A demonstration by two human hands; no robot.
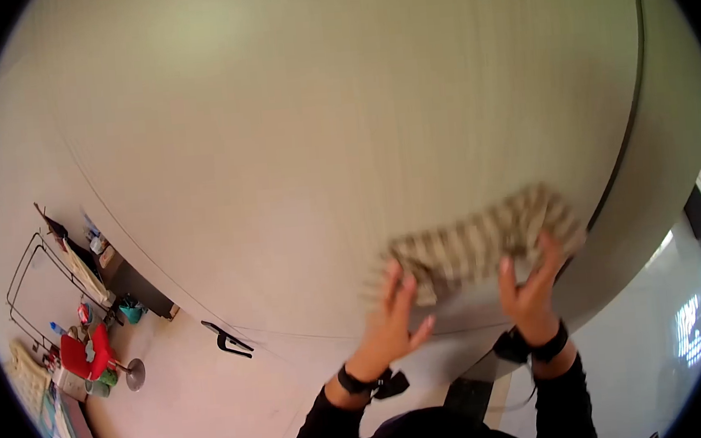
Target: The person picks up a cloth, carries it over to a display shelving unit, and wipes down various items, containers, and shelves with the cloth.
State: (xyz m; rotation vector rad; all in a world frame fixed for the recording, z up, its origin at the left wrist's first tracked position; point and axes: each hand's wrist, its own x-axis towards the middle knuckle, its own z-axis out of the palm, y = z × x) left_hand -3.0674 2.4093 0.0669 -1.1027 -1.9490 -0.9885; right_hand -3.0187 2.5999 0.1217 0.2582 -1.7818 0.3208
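A beige-and-brown striped cloth lies crumpled across the lower right of a large pale surface, its edges blurred. My left hand is at the cloth's left end, fingers stretched out and thumb apart. Over at the right part of the cloth, my right hand has its thumb and fingers spread, with the fingertips at the near edge. Whether the fingertips press on the fabric or hover just over it is unclear. Each wrist wears a black band.
A dark line runs along the surface's right side. At the lower left a black handle-like piece shows. Farther left are a red chair, a black metal frame and a dark desk. Pale glossy floor shows at lower right.
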